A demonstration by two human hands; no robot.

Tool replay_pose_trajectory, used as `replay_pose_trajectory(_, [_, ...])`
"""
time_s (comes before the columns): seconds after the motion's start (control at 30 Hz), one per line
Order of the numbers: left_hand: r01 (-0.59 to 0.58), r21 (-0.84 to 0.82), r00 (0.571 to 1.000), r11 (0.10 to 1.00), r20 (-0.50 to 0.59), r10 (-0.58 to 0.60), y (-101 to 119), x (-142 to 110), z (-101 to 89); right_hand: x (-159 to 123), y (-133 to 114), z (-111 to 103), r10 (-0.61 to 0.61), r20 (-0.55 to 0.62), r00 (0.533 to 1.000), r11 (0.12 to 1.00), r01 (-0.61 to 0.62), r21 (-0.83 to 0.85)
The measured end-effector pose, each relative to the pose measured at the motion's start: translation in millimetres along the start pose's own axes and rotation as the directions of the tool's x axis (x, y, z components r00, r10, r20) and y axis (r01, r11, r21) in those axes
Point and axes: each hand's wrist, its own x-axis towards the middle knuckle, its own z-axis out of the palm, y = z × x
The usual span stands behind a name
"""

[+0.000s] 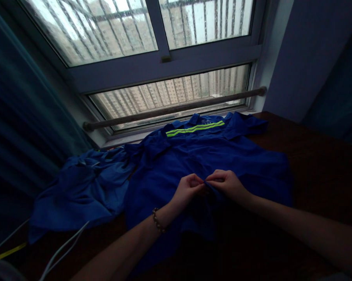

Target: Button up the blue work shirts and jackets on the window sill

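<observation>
A dark blue work shirt (172, 164) with a yellow-green reflective stripe (195, 128) lies spread out, its collar towards the window. At the shirt's lower front, my left hand (190, 187) pinches the fabric between thumb and fingers; a beaded bracelet (157, 220) circles that wrist. Right beside it, my right hand (227, 185) grips the same raised bit of cloth, fingertips almost touching the left ones. Shadow hides whether a button lies between the fingers. Below the hands the shirt's hem hangs in dark folds.
Another blue garment (88, 195) lies crumpled on the left, near a curtain (20, 117). White cables (66, 249) and a yellow strip (11, 250) are at lower left. Behind the dark wooden table (324, 168) stands a window with a horizontal bar (176, 109).
</observation>
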Motion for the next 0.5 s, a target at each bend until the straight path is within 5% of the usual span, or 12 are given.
replay_pose_trajectory(0.23, [-0.034, 0.082, 0.999, 0.996, -0.039, 0.037, 5.4, -5.2, 3.8, -0.2, -6.8, -2.7, -0.013, 0.008, 1.0, 0.993, 0.014, -0.114])
replay_pose_trajectory(0.5, [-0.05, 0.034, 0.994, 0.998, -0.092, 0.053, 1.7, -4.4, 6.1, -3.4, -6.5, -1.3, -0.251, 0.066, 0.966, 0.91, 0.259, -0.323])
